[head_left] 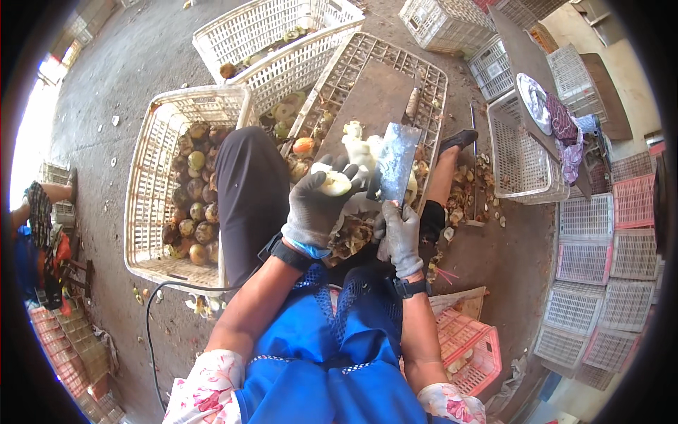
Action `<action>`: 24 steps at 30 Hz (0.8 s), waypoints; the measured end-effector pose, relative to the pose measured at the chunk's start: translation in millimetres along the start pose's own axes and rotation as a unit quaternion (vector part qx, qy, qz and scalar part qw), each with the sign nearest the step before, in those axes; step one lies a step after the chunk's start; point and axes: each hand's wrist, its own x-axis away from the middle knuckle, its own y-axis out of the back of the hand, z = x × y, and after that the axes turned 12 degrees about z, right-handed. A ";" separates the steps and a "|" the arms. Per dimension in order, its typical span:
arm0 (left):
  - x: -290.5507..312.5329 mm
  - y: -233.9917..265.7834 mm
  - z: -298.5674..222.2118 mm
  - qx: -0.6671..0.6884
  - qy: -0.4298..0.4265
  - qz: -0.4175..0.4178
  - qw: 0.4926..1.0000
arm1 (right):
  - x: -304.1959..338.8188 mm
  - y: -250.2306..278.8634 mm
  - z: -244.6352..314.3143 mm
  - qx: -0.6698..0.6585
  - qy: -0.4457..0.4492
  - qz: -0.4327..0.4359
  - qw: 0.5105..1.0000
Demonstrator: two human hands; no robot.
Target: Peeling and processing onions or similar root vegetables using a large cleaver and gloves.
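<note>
My left hand [311, 210], in a grey glove with dark fingers, is closed around a pale, whitish-yellow peeled fruit piece [335, 182]. In my gloved right hand [401, 239] is a cleaver [397, 164], its broad, worn blade upright with the thumb against its lower end. Blade and fruit piece are apart. Just beyond them, more whitish peeled pieces [359, 150] lie on a wooden board [374, 95]. An orange-red fruit [303, 145] sits left of the board. Brown peelings [352, 237] are heaped between my hands, below the board.
A white crate [138, 205] at my left holds several round brown-green fruits [196, 191]. Another white crate [282, 67] stands beyond it. The board rests on an upturned crate [417, 65]. At right are a white crate [519, 180] and stacked crates [583, 261]. A pink crate [487, 353] stands near my right forearm.
</note>
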 end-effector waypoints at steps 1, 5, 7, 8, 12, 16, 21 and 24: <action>5.4 0.0 -0.3 -0.173 0.007 -0.011 0.985 | 3.1 6.5 -2.7 -0.028 -0.020 -0.012 0.999; 9.4 -24.9 -0.4 -0.318 0.020 -0.079 0.944 | 37.1 -6.8 32.1 0.088 0.036 -0.012 0.995; 13.0 -10.7 0.5 -0.587 0.009 -0.079 0.806 | 51.1 -7.2 38.2 0.199 0.152 0.011 0.968; 12.7 12.7 -2.2 -0.323 0.069 -0.016 0.944 | 58.0 -7.1 44.8 0.307 0.265 0.035 0.913; 14.0 35.1 9.2 -0.791 -0.026 0.014 0.611 | 70.7 1.1 71.3 0.519 0.339 0.103 0.778; 17.9 -26.7 -6.8 0.069 0.150 -0.154 0.974 | 78.2 2.9 80.3 0.622 0.294 0.143 0.711; 32.6 -39.2 1.9 -0.131 0.068 -0.081 0.986 | 83.4 -8.7 69.6 0.671 0.279 0.116 0.677; 39.7 -26.6 5.2 -0.553 -0.005 0.005 0.833 | 83.5 -13.6 64.8 0.676 0.272 0.103 0.677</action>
